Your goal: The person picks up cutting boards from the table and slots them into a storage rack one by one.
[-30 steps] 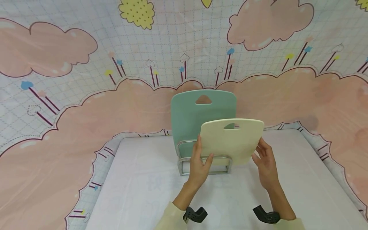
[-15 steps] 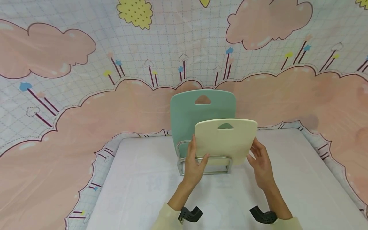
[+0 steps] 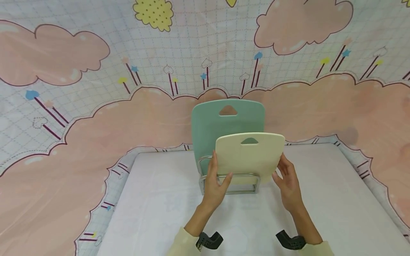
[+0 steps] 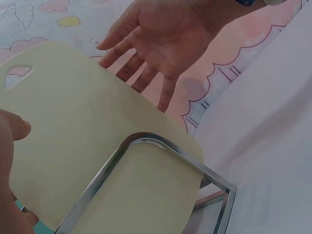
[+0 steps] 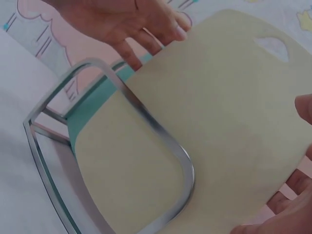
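In the head view a cream cutting board (image 3: 250, 153) stands upright behind the front loop of a metal rack (image 3: 241, 192). A larger green cutting board (image 3: 229, 121) stands behind it in the same rack. My left hand (image 3: 214, 190) holds the cream board's left edge, thumb in front and fingers towards the back. At the opposite edge, my right hand (image 3: 289, 190) touches the board with nearly straight fingers, its thumb spread apart. The left wrist view shows that right hand (image 4: 170, 41) with its palm turned towards the board.
The rack stands on a white-covered table (image 3: 160, 199). Behind the table hangs a cloth (image 3: 153, 117) printed with pink clouds. Black cameras sit on both wrists, the left one (image 3: 209, 241) and the right one (image 3: 290, 240).
The cream board has slid left and now sits more in line with the rack and green board. Both hands have moved left with it. The green board and rack have stayed put.
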`<action>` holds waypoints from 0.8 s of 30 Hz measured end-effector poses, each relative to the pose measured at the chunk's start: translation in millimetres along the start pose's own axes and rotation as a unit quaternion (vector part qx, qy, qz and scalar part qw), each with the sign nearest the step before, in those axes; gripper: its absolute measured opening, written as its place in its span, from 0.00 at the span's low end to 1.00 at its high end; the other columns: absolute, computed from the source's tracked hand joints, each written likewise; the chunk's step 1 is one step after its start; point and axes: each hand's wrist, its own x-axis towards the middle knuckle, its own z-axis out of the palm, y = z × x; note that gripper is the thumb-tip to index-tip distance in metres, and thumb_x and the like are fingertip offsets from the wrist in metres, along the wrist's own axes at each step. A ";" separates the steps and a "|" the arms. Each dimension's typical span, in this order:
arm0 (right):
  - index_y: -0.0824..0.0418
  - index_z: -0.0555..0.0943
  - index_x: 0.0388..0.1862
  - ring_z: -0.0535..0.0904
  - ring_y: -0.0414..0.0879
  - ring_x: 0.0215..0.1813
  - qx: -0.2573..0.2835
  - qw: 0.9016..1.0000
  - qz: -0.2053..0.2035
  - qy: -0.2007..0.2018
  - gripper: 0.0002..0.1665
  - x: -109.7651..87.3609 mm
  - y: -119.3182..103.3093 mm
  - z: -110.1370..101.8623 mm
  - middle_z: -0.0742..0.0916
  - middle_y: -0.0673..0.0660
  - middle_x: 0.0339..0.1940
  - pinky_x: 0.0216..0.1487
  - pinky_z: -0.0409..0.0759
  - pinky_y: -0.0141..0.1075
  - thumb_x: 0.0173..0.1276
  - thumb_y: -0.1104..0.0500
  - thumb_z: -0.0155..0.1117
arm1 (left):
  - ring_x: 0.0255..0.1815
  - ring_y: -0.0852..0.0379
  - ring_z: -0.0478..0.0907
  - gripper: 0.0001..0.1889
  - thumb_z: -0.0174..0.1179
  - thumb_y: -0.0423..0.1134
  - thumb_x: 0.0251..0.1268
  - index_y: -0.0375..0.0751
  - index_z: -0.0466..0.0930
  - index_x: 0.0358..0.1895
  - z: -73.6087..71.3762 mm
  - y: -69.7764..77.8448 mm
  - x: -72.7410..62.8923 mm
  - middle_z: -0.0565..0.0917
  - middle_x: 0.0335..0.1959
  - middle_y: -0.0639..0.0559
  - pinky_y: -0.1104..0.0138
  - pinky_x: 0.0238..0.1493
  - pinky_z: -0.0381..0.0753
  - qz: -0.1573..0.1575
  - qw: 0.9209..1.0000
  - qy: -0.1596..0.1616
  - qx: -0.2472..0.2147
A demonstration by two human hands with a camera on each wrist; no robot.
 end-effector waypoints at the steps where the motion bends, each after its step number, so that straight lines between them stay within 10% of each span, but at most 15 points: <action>1: 0.66 0.53 0.75 0.56 0.48 0.72 0.003 1.000 0.000 0.000 0.35 -0.1 0.6 1.0 0.61 0.59 0.73 0.64 0.63 0.28 0.70 0.76 0.46 | 0.75 0.40 0.44 0.42 0.58 0.27 0.65 0.27 0.40 0.74 -1.1 0.2 0.0 0.48 0.74 0.32 0.45 0.68 0.50 -0.002 1.000 -0.003 0.000; 17: 0.69 0.54 0.73 0.57 0.49 0.72 0.026 0.999 -0.017 -0.014 0.34 -3.7 7.4 13.3 0.57 0.60 0.76 0.65 0.62 0.29 0.70 0.76 0.46 | 0.74 0.39 0.46 0.43 0.60 0.28 0.64 0.27 0.40 0.74 -13.0 -4.4 -3.2 0.50 0.73 0.32 0.42 0.67 0.50 0.004 1.000 0.005 0.017; 24: 0.69 0.54 0.73 0.57 0.49 0.72 0.014 0.999 -0.022 -0.020 0.34 -2.7 10.0 15.5 0.57 0.61 0.76 0.66 0.61 0.29 0.70 0.77 0.46 | 0.75 0.47 0.46 0.45 0.60 0.36 0.66 0.41 0.38 0.77 -10.2 -48.3 -4.1 0.48 0.76 0.44 0.44 0.68 0.52 0.024 0.999 0.011 0.031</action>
